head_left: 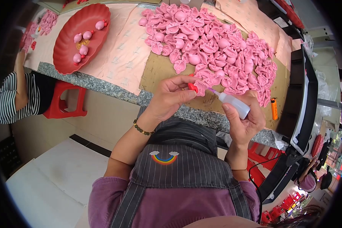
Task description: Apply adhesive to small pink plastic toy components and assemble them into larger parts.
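A tabletop with a speckled grey stone front edge carries pink sheeting on its left part and a brown board toward the right. A broad heap of pink shell-like pieces covers much of the board. A red scalloped dish stands left, close to the front edge; an orange lighter lies near the right end. Toward the left end, blurred, is probably another pink heap.
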A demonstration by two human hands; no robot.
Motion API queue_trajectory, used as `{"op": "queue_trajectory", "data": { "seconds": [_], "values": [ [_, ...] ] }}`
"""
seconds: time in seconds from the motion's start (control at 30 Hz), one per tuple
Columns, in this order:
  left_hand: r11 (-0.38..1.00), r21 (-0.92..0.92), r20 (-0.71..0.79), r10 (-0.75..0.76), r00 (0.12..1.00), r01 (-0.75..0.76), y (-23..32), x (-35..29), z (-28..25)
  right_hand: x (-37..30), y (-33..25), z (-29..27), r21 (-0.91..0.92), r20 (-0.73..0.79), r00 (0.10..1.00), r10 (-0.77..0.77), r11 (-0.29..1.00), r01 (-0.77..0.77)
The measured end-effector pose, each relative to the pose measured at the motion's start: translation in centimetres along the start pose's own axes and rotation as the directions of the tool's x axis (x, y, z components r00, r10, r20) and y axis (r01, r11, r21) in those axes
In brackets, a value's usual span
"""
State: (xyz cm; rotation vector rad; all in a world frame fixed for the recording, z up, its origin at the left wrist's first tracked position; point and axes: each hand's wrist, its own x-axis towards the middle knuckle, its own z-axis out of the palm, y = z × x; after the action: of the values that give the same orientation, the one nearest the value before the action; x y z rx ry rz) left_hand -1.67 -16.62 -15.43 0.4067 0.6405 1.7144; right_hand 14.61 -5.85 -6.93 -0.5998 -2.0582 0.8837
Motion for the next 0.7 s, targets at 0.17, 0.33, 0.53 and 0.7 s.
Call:
{"op": "queue_trajectory", "data": {
  "seconds": [0.17, 0.33, 0.53, 0.7],
  "values": [
    [1.000, -0.026, -0.022, 0.000, 1.000, -0.001, 0.01, 0.04, -0.01, -0.03, 0.11, 0.01, -0.012, 0.001, 1.000, -0.019, 1.000, 0.019],
    [0.999, -0.054, -0.053, -0.010, 0.999, 0.007, 0.14, 0.03, 0.02, -0.06, 0.18, 0.18, 0.041, -0.029, 1.000, -0.003, 0.999, 0.004],
    [0.996, -0.093, -0.067, 0.006, 0.998, -0.013, 0.39, 0.22, 0.70, -0.18, -0.09, -0.15, 0.078, 0.017, 0.999, -0.028, 0.997, 0.027],
    [0.997, -0.079, -0.033, 0.020, 0.999, -0.023, 0.33, 0.18, 0.46, -0.33, -0.65, -0.02, 0.073, 0.023, 0.998, 0.050, 0.996, -0.052]
  ]
}}
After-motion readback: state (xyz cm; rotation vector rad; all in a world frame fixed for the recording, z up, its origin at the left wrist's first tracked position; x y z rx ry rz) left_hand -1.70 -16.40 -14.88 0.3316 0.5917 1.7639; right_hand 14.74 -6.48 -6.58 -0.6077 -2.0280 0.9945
